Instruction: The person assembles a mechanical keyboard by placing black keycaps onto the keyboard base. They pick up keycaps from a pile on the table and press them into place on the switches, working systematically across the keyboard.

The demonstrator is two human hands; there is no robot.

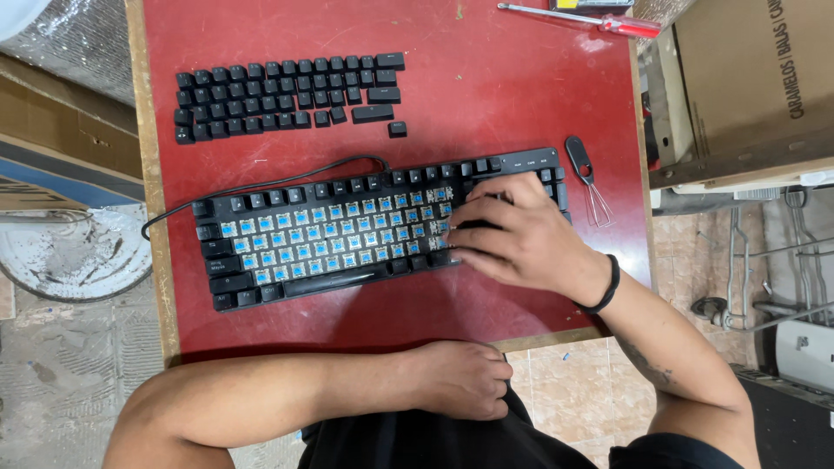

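Note:
A black keyboard (287, 247) lies on the red table (486, 95), most of its middle keycaps off and blue switches showing. My right hand (521, 239), with a black band on the wrist, lies over the keyboard's right part, fingers bent and pressed down on the keys; what is under the fingertips is hidden. My left hand (460, 378) rests closed at the table's near edge against my black clothing, holding nothing I can see. Several loose black keycaps (287, 97) are laid out in rows at the far left of the table.
A black wire keycap puller (586, 178) lies just right of the keyboard. A red-handled screwdriver (582, 17) sits at the far right edge. A cardboard box (751, 82) stands beyond the table's right side. The keyboard's cable (261, 182) curves off to the left.

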